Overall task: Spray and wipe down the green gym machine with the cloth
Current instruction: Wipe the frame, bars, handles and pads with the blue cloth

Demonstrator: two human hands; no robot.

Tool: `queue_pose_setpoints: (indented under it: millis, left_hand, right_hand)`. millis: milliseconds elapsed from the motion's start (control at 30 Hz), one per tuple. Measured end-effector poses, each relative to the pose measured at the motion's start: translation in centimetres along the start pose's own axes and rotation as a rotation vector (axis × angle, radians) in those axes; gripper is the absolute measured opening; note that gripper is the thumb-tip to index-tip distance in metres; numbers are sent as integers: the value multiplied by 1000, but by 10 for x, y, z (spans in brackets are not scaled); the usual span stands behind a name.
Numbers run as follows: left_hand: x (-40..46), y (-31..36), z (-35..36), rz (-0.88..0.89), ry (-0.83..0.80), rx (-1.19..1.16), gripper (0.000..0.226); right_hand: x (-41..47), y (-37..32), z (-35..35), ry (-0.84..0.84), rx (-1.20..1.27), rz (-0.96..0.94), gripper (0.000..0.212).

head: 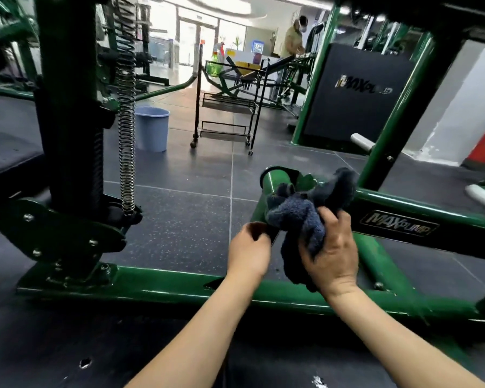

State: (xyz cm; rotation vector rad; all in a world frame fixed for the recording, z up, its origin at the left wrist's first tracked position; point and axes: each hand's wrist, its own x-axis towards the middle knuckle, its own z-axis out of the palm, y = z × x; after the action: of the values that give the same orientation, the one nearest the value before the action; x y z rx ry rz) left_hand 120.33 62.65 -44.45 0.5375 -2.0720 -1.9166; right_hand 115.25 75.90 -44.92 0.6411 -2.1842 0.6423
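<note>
Centre right of frame: right hand (329,254) clenches the bunched dark cloth (303,217) against the green gym machine (381,201) low frame tube. Left hand (248,252), fingers curled, pinches a cloth edge. Best practice: flatten the cloth, wipe along the tube.

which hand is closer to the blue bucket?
Left. The left hand is below and right of the bucket; the right hand, gripping the cloth, sits farther right.
</note>
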Motion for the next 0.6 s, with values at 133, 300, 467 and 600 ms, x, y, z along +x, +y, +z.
queue_pose_setpoints:
  millis: [133,300,467,600]
  left_hand:
    - [-2,-1,4,-37,-28,-35,33]
    - [2,-8,-4,-120,-46,-107,38]
    - [8,-2,-6,-91,6,-209,14]
    - [14,-1,3,-32,21,-190,13]
  right_hand:
    - [-37,9,13,-236,-71,73,59]
    - [-37,12,6,-149,43,17,57]
    - [-19,9,1,45,142,-5,53]
    - [-18,10,14,8,99,65,52]
